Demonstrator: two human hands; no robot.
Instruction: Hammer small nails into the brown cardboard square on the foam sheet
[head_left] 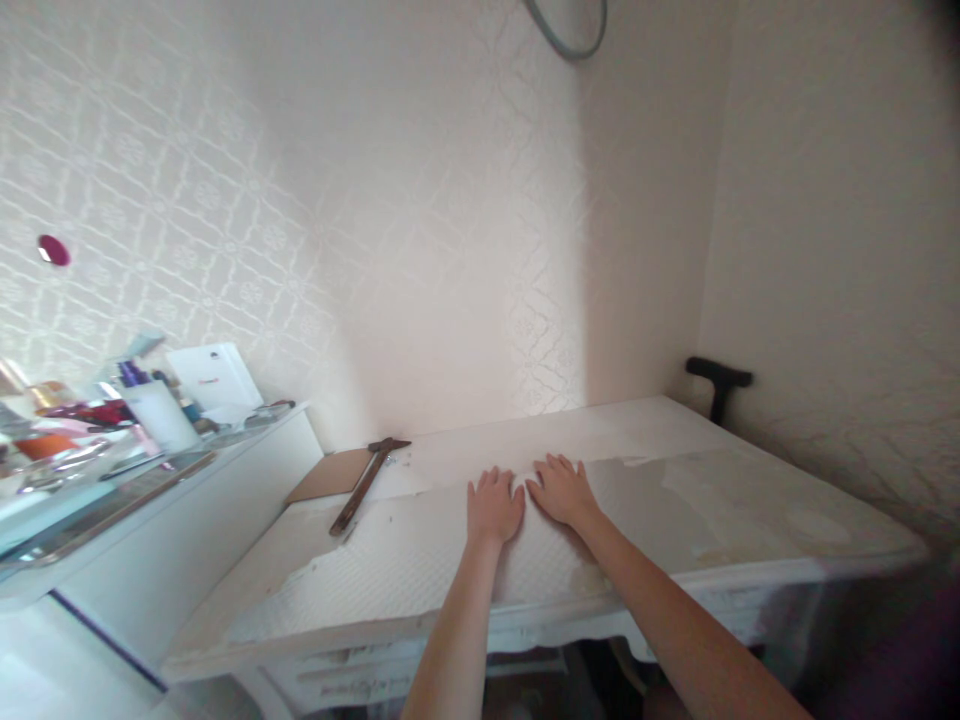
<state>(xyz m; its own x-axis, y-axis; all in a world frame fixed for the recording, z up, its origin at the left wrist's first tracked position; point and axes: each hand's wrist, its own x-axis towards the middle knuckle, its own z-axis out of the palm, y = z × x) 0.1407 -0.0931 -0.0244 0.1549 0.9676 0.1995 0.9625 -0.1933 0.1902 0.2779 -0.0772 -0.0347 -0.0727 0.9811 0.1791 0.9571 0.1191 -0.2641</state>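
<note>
My left hand [495,505] lies flat, palm down, on a textured white sheet [352,575] that covers part of the white table [780,500]. Close beside it, my right hand [562,490] also rests palm down with its fingers stretched out, near the back edge of the sheet. The two thumbs are almost touching. Neither hand holds anything. To the left of my hands lies a hammer [364,488] with a brown handle, its head toward the wall. Under or beside the hammer is a flat brown board [328,475].
A white cabinet [187,520] stands against the table's left side, crowded with bottles, a white box [214,378] and other small items. Behind the table's right corner a black T-shaped handle [718,380] sticks up. A patterned wall closes off the back; a grey cable loop [574,52] hangs there.
</note>
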